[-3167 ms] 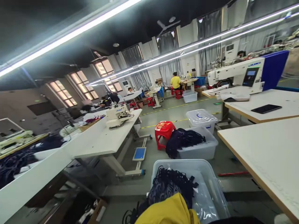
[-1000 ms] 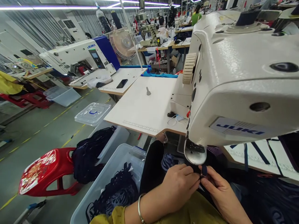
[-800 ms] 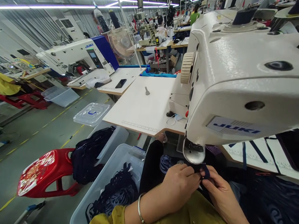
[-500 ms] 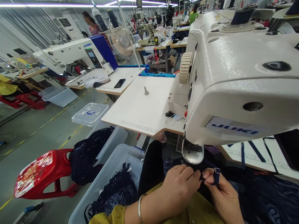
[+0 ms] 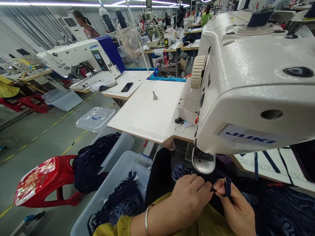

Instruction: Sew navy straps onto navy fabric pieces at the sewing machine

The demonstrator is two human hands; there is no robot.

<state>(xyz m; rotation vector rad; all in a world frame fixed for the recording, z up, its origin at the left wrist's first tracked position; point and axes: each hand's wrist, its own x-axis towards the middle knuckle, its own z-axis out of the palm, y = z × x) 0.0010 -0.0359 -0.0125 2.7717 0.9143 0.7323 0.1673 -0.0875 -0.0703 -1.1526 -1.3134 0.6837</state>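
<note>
Fingers curled, my left hand (image 5: 189, 198) pinches dark navy fabric just below the rounded metal plate (image 5: 203, 164) at the sewing machine's (image 5: 246, 98) front end. Close beside it, my right hand (image 5: 237, 206) is closed on a navy strap (image 5: 227, 190) looped over its index finger, with a small metal slider on the strap. The fingertips of both hands nearly meet, and the exact piece between them is mostly hidden. Navy patterned fabric (image 5: 180, 172) lies behind my left hand, with more dark fabric (image 5: 283, 209) to the right.
A clear bin (image 5: 81, 216) of navy garments stands at lower left, beside a red stool (image 5: 56, 180) and a bundle of dark straps (image 5: 95, 160). The white table (image 5: 145, 111) bears a small grey metal piece (image 5: 155, 95). A person (image 5: 90, 31) is at back left.
The camera view has shifted slightly. Both hands stay close together on the navy fabric and strap, almost unmoved. The person at the back left has moved further left.
</note>
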